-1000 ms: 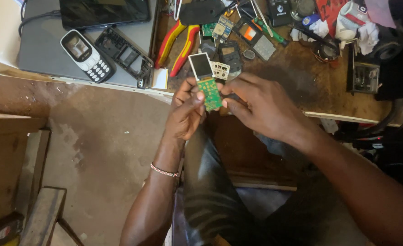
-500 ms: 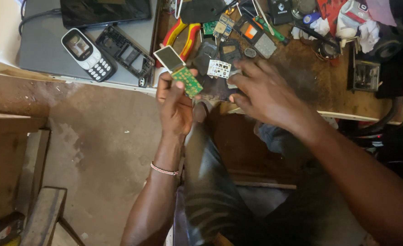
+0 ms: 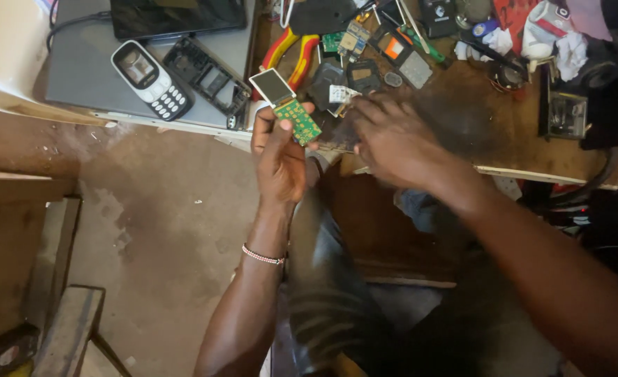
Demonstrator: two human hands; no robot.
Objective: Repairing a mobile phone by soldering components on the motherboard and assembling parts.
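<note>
A green phone circuit board (image 3: 297, 120) with its small screen (image 3: 272, 86) attached is being pinched in the left hand (image 3: 279, 157), raised just off the workbench edge (image 3: 532, 174). The right hand (image 3: 392, 136) is being lowered, fingers spread and holding nothing, over the loose parts beside a white keypad piece (image 3: 339, 93). Judged stage: board stripped out, a part being sought; a careful fingertip pick among the clutter is being called for.

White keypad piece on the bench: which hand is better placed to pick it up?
Probably right. The right hand is spread on the bench with fingertips beside the white keypad piece, while the left hand already grips the green circuit board with its screen.
</note>
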